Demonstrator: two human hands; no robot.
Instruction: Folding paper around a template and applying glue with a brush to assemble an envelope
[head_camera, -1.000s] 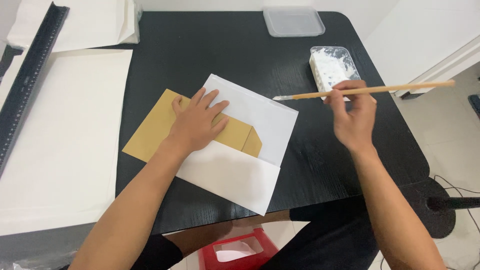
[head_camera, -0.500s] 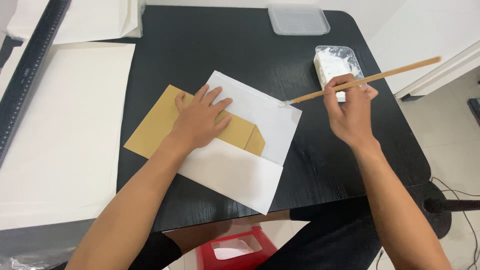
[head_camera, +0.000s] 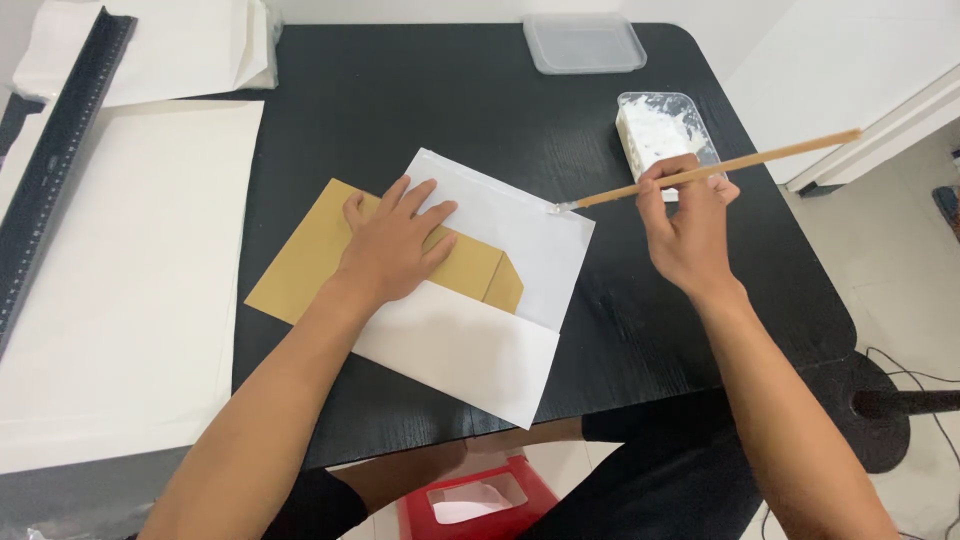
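One camera only, worn on my head. It looks steeply down and forward over the black table, close enough that both my forearms enter from the bottom edge. My left hand sits left of centre in the frame; my right hand sits right of centre. The table's far edge lies near the top edge, the floor shows at the right, and my lap shows at the bottom. No second view exists, so no region is shared.
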